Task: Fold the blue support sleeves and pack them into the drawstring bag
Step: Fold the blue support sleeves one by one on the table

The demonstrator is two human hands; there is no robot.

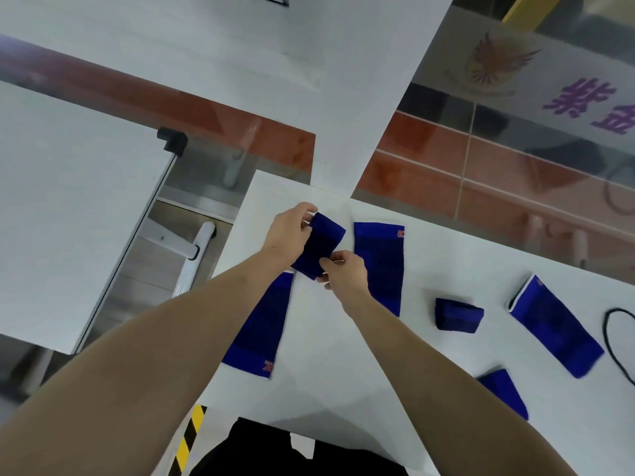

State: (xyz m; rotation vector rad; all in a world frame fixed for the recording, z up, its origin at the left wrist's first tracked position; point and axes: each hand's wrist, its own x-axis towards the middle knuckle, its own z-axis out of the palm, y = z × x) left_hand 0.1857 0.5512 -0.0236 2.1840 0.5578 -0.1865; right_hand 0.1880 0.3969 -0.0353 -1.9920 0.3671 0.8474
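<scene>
- Six blue sleeves show on the white table (343, 355).
- One folded sleeve (318, 244) is pinched between left hand (287, 235) and right hand (345, 273).
- Flat sleeves: one under the left wrist (261, 324), one beside the right hand (381, 266).
- Three more lie well right.

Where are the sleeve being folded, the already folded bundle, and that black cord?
held sleeve (318, 245), head view, middle of cloth
folded bundle (458, 314), head view, top face
black cord (610, 341), head view, loop's left curve

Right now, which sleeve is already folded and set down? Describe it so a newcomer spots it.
On the white table, look right of the hands, between the long flat sleeve and the slanted flat sleeve. The folded sleeve lies there alone. It is the only small, thick, squarish bundle; its neighbours lie long and flat.
</scene>
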